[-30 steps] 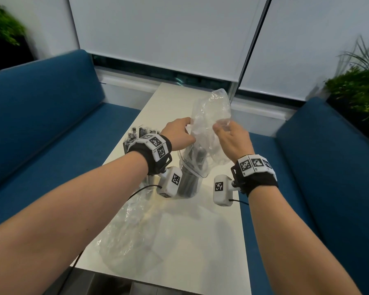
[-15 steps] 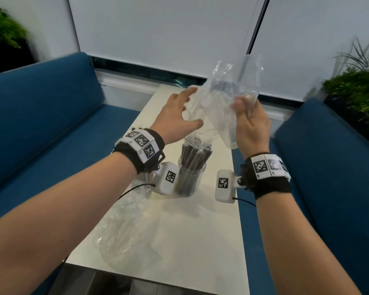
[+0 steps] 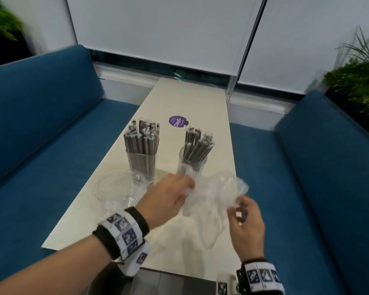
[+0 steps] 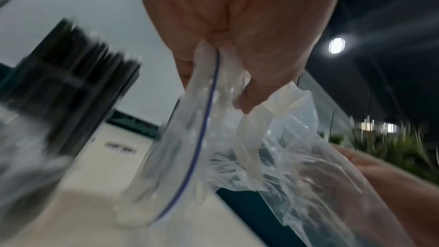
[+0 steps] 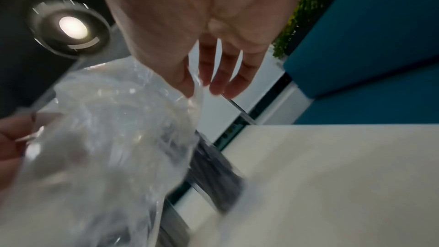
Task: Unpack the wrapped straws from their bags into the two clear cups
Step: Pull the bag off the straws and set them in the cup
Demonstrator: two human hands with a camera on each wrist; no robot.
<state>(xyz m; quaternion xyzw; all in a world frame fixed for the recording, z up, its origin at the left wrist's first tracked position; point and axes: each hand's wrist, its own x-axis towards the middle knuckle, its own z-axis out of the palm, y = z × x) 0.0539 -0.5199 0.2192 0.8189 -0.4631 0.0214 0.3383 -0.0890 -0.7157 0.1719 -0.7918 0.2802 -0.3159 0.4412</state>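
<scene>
Two clear cups stand mid-table, both holding dark wrapped straws. The left cup (image 3: 141, 165) is packed full, and the straws (image 3: 197, 145) in the right cup (image 3: 190, 167) lean right. Nearer to me, an empty clear zip bag (image 3: 213, 194) hangs crumpled between both hands, just in front of the right cup. My left hand (image 3: 170, 196) grips its zip edge (image 4: 209, 85) with curled fingers. My right hand (image 3: 241, 213) pinches the other side of the film (image 5: 197, 85) between thumb and fingers.
A second empty clear bag (image 3: 115, 188) lies flat on the white table (image 3: 179, 241), in front of the left cup. A purple sticker (image 3: 178, 121) sits behind the cups. Blue sofas (image 3: 41, 124) flank the table, and a plant (image 3: 358, 86) stands at the right.
The bag came off the straws in the right cup and moved down toward me. My left hand, open half a second ago, now grips it. Both hands dropped low over the near table.
</scene>
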